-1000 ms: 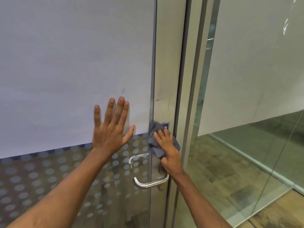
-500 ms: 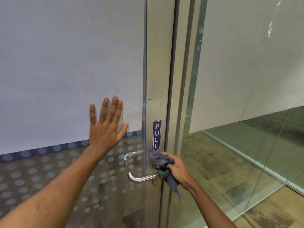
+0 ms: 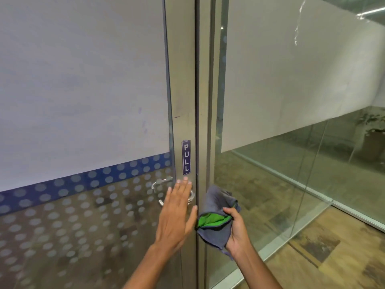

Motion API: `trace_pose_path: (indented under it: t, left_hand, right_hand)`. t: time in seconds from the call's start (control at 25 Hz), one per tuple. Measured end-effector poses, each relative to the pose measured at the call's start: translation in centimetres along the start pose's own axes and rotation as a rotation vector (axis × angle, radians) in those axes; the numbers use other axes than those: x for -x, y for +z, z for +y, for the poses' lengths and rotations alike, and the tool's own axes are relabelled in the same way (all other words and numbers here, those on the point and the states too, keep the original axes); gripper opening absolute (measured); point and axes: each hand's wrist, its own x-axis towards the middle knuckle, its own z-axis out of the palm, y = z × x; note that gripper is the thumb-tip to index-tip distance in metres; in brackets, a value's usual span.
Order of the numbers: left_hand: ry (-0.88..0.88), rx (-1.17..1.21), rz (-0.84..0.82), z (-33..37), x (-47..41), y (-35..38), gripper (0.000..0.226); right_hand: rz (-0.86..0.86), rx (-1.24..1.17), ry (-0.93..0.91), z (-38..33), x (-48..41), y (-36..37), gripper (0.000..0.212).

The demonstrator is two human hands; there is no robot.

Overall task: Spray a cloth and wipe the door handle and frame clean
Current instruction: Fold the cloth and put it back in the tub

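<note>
A grey cloth (image 3: 214, 207) with a green inner face is bunched in my right hand (image 3: 237, 230), held just right of the metal door frame (image 3: 184, 80) and off its surface. My left hand (image 3: 177, 213) is flat with fingers together and covers most of the silver lever door handle (image 3: 161, 202); only the handle's bent left end and a sliver by the fingertips show. A blue PULL sticker (image 3: 186, 157) sits on the frame just above my left fingertips. No spray bottle is in view.
The door's glass (image 3: 83, 90) has a frosted upper panel, a blue dotted band and dotted film below. A fixed glass wall (image 3: 291, 163) stands to the right, with a wooden floor (image 3: 333, 257) under it and a potted plant (image 3: 373, 140) behind.
My left hand left the frosted glass and dropped onto the lever handle. My right hand pulled the cloth off the handle and now holds it to the right of the frame.
</note>
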Motion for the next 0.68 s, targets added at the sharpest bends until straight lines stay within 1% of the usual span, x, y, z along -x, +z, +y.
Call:
trace_pose_path:
  t: [0.08,0.12,0.2,0.28,0.36,0.44,0.48,0.52,0.6,0.68]
  left_hand:
    - [-0.083,0.254,-0.149,3.0,3.0,1.9,0.062]
    - [-0.078,0.334,-0.202,4.5,4.4,2.8,0.06]
    - [0.017,0.396,-0.277,7.6,6.7,4.5,0.054]
    - [0.13,0.393,-0.261,11.1,8.5,6.3,0.049]
    - [0.126,0.442,-0.246,14.5,9.9,7.8,0.048]
    - [0.113,0.502,-0.277,18.1,10.3,8.7,0.043]
    - [0.06,0.537,-0.318,20.1,10.3,9.1,0.038]
    - [-0.035,0.594,-0.376,22.3,10.1,9.3,0.032]
    - [-0.204,0.743,-0.493,27.1,9.5,9.8,0.023]
    - [-0.271,0.856,-0.573,32.9,9.7,10.3,0.021]
  right_hand:
    - [0.014,-0.081,-0.002,0.4,2.3,-2.2,0.038]
    - [0.029,-0.119,-0.011,0.6,3.4,-3.4,0.039]
    - [0.095,-0.176,-0.049,0.4,5.6,-5.6,0.04]
    - [0.185,-0.2,-0.098,-0.6,7.9,-8.0,0.034]
    - [0.273,-0.231,-0.144,-2.2,10.4,-10.1,0.031]
    - [0.331,-0.291,-0.245,-4.3,13.2,-12.4,0.033]
    - [0.352,-0.308,-0.313,-5.3,14.8,-13.4,0.033]
    - [0.368,-0.323,-0.386,-6.2,16.3,-14.5,0.035]
    - [0.381,-0.344,-0.511,-7.9,19.6,-17.0,0.047]
    - [0.405,-0.306,-0.589,-9.7,23.6,-20.1,0.055]
